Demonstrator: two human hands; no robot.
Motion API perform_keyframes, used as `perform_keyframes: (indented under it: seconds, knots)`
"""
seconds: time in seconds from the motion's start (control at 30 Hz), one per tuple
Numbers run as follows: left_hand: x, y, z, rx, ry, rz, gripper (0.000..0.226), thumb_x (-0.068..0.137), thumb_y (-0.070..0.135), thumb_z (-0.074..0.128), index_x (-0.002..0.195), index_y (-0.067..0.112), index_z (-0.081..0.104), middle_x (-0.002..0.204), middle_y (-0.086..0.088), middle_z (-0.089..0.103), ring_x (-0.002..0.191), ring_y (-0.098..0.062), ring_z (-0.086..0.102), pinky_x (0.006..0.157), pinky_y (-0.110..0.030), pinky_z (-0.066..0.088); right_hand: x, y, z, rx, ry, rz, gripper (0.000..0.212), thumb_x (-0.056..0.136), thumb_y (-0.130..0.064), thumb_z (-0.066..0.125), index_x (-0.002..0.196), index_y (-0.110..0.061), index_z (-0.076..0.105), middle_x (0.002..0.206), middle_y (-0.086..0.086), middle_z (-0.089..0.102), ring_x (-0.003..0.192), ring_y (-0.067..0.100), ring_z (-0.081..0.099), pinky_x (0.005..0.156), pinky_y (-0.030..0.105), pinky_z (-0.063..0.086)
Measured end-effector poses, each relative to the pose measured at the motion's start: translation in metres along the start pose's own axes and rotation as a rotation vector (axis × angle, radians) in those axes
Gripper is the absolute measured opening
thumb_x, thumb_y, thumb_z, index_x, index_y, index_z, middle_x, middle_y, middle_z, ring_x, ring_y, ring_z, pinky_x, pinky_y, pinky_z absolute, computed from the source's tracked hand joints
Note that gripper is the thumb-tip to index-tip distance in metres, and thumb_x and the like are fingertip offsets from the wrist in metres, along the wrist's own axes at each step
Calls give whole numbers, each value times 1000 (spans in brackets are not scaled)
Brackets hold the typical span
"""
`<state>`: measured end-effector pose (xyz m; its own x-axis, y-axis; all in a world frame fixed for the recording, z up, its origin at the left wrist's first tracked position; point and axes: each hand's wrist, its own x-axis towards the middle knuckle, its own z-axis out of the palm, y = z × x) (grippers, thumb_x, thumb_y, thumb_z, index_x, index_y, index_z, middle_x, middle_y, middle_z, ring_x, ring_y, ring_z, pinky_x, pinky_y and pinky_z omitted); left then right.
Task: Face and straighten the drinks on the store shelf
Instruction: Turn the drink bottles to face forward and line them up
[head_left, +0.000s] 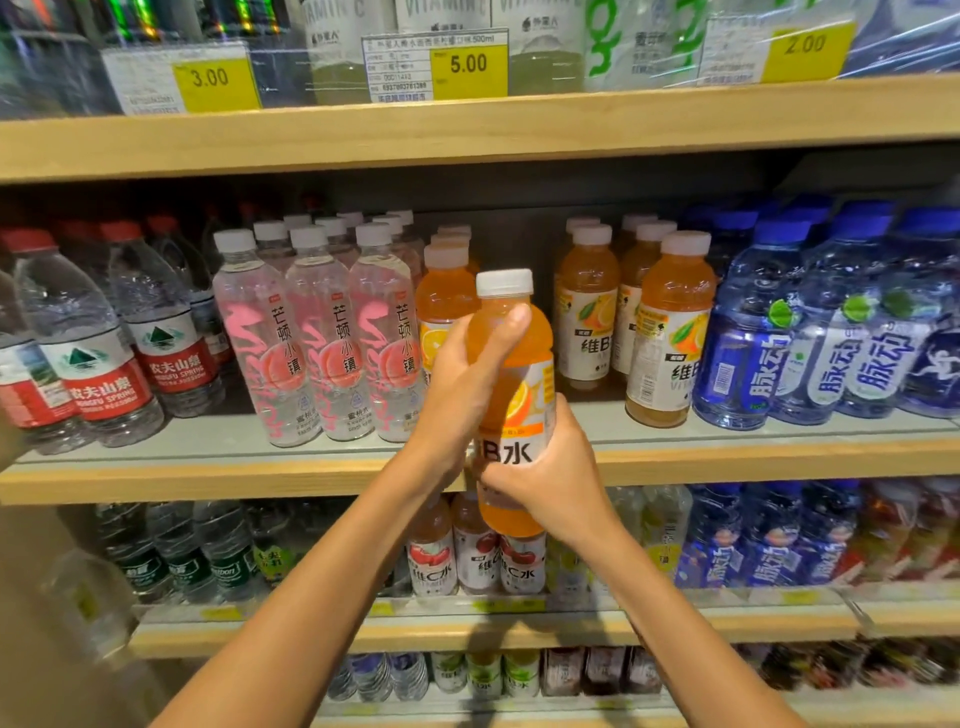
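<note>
Held bottle (527, 364) is being kept upright before the middle shelf (208, 483), with the left hand (457, 384) gripping above and the right hand (550, 473) below. Left of the held bottle, peach water bottles (322, 343) are standing, with spring water bottles (104, 358) farther left. Right of it, vitamin drink bottles (665, 332) are standing, with sports drink bottles (769, 338) beyond.

Even, fairly bright store light falls from overhead. The orange bottle (511, 364), held between the left grip (462, 379) and the right grip (550, 473), is sharp and its label is readable. Above the grips, clear wrap (909, 47) and price tags (469, 65) catch white glare streaks. Behind the grips the shelf back (519, 208) lies in shadow. Below them the lower shelves (467, 631) dim and blur. Far to either side, bottles (78, 353) smear and lean outward.
</note>
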<state>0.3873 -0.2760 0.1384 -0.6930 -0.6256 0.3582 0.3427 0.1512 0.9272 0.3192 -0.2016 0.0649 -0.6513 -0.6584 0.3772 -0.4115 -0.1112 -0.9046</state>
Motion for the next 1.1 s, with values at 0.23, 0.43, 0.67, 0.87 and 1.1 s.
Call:
perform_keyframes:
  seconds: [0.23,0.43,0.67,0.87,1.1]
  knots:
    - [8,2,12,-46,133,-27,21,74,26,78,89,20,65,77,6,72,75,-11,70,64,-24,56,-6,-1,-14,60,-134,-28,71,55,-43,76,116,-23,45,88,-10,67,78,-5,64,61,9,46]
    - [21,12,-4,-585,-362,-280,48,56,29,82,97,9,68,93,-10,68,78,-23,67,71,-35,56,-7,12,-38,849,-780,259,86,70,-59,73,135,-9,47,116,18,64,104,30,65,94,42,50]
    - [29,-7,2,-881,-728,-359,56,64,30,81,109,5,56,97,-12,64,84,-25,64,81,-34,53,-6,9,-17,1090,-974,308,75,72,-52,75,122,-3,49,100,15,62,86,24,65,81,35,53]
    - [30,-21,-9,-512,-408,-302,70,61,49,81,115,7,64,108,-15,68,94,-26,67,82,-37,54,-7,12,-27,880,-652,276,76,67,-51,79,121,-3,54,92,17,66,76,26,66,71,36,56]
    - [17,-12,7,32,56,0,57,75,53,59,118,14,60,107,1,70,93,-5,68,71,-17,52,-5,4,-22,289,-39,47,44,66,-47,74,98,-19,61,83,-5,71,77,6,67,65,20,50]
